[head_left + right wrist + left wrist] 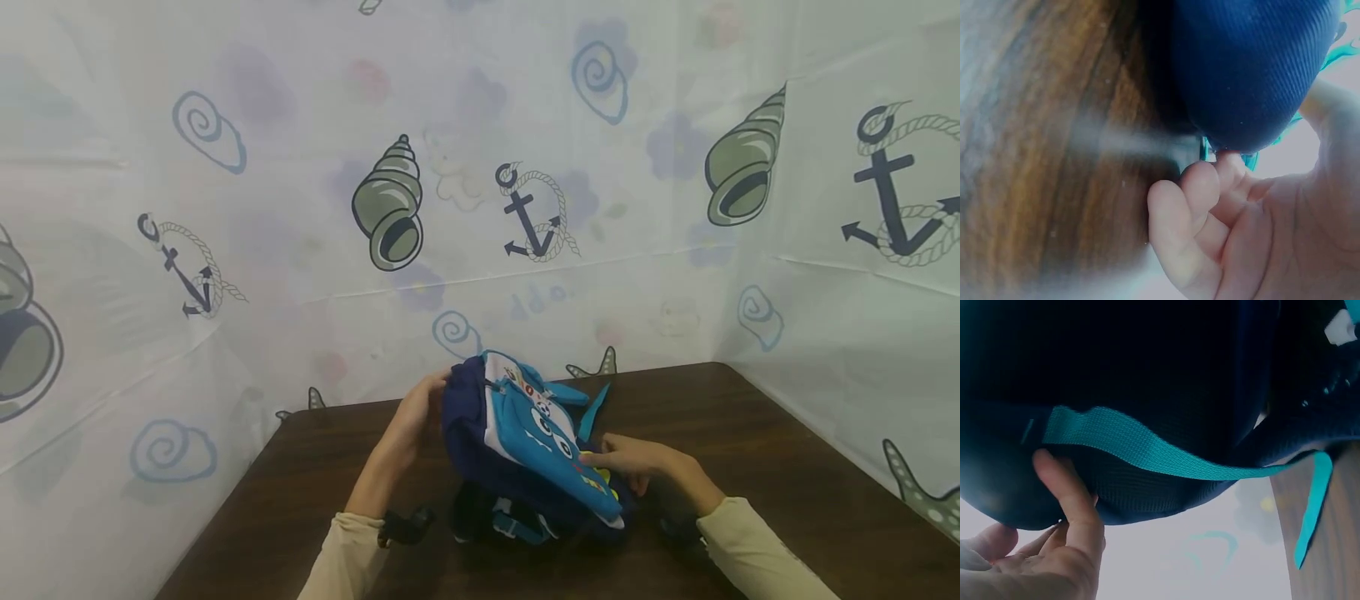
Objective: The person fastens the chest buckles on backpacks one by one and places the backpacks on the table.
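A child's blue backpack with a cartoon face on its lighter blue front pocket lies tilted on the table, its front facing up and to the right. My left hand holds its left end. In the left wrist view, those fingers lie against the dark fabric beside a teal webbing strap. At the opposite end my right hand grips the bag, thumb over the front pocket. The right wrist view shows the other fingers curled by the rounded blue edge, close to the tabletop.
The dark wooden table extends around the bag on both sides. Behind it and along the sides hangs a pale curtain printed with shells and anchors. A loose teal strap sticks out past the backpack's far side.
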`<state>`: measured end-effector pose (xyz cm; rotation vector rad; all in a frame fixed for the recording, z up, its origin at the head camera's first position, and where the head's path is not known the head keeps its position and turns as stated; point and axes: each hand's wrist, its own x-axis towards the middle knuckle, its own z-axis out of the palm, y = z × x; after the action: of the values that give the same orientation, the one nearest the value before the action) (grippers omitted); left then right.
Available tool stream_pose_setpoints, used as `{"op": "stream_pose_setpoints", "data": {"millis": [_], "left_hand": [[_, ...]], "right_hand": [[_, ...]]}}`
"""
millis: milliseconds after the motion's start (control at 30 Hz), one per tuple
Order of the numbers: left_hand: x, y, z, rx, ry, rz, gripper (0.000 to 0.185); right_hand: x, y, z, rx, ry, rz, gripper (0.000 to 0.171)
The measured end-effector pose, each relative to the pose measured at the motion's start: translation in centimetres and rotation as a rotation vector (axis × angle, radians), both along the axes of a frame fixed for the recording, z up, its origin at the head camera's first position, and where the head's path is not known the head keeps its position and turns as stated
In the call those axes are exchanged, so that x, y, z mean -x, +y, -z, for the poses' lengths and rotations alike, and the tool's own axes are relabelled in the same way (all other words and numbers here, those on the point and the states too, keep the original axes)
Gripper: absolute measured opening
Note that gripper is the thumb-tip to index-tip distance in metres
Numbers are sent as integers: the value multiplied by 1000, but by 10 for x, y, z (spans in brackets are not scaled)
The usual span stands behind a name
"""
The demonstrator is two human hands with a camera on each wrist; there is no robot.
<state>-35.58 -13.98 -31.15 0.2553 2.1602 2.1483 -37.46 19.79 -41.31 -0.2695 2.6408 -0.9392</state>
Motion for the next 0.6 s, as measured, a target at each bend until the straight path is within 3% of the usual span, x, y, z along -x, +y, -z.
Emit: {"op": "stream_pose_setpoints", "data": {"millis": [133, 300, 500, 600], "left_hand": [[-2, 1, -2, -26, 15, 59, 37], [-3, 3, -3, -21, 17, 105, 39], [-7, 7, -4, -32, 27, 169, 46], [-10, 9, -6, -33, 40, 200, 46]], "right_hand": [[0, -1, 1, -8, 16, -16, 56], [1, 0, 2, 3, -11, 11, 71], [2, -2, 3, 14, -13, 25, 54], [3, -2, 4, 44, -50, 10, 55]]}}
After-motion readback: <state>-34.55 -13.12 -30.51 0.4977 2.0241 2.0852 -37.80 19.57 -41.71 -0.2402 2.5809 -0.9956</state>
